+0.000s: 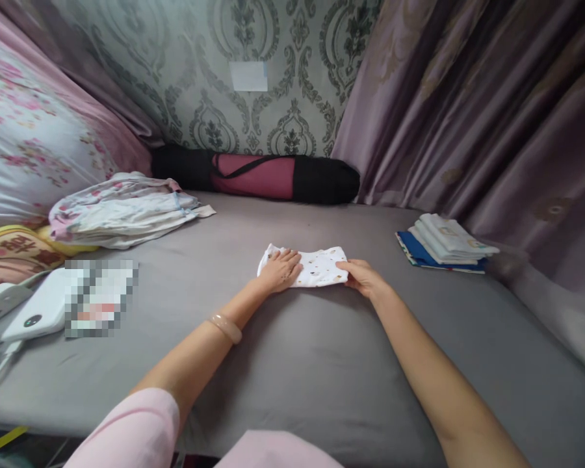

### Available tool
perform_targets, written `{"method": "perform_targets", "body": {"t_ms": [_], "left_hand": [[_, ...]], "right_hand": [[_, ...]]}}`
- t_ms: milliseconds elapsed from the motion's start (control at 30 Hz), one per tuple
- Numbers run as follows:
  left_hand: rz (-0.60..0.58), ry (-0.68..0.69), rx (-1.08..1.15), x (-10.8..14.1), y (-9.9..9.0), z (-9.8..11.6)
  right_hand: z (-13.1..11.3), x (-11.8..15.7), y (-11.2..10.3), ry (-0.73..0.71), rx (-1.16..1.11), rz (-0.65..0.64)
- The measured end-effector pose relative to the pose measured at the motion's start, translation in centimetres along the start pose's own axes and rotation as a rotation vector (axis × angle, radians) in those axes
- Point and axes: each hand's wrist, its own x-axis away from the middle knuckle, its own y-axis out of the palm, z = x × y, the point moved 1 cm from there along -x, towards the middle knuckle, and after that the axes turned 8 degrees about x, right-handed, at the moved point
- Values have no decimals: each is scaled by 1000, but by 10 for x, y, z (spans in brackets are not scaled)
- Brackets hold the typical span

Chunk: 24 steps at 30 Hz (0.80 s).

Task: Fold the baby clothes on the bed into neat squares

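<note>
A white folded cloth (320, 268) with small scattered prints lies on the grey sheet in front of me. My left hand (279, 270) rests flat on its left part, fingers spread. At the cloth's right edge, my right hand (361, 276) pinches the fabric, thumb on top and the other fingers partly hidden underneath. Off to the right sits a stack of folded cloths (448, 237), white ones over a blue one. A loose heap of pale printed fabric (121, 211) lies at the back left.
A long black and maroon bag (253, 175) lies along the patterned wall. Purple curtains (448, 97) hang at the right. On the left are a white power bank (43, 305), a power strip (0, 302) with cables, a yellow plush item (17, 244) and floral fabric (39, 130).
</note>
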Motion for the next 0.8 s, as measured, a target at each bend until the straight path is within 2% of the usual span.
{"method": "perform_targets", "body": {"t_ms": [167, 333, 467, 600, 700, 800], "left_hand": [[-50, -54, -20, 3, -3, 4], [-86, -45, -30, 3, -7, 7], [-102, -39, -59, 1, -6, 6], [-127, -17, -59, -1, -7, 6], [-67, 12, -4, -1, -12, 4], [22, 49, 103, 3, -20, -6]], "right_hand": [[-16, 6, 11, -23, -226, -19], [-43, 23, 39, -100, -305, -66], [-56, 30, 69, -150, -261, -101], [-57, 28, 99, -204, -166, -165], [-57, 26, 113, -216, -19, -158], [-59, 26, 118, -208, 61, -144]]}}
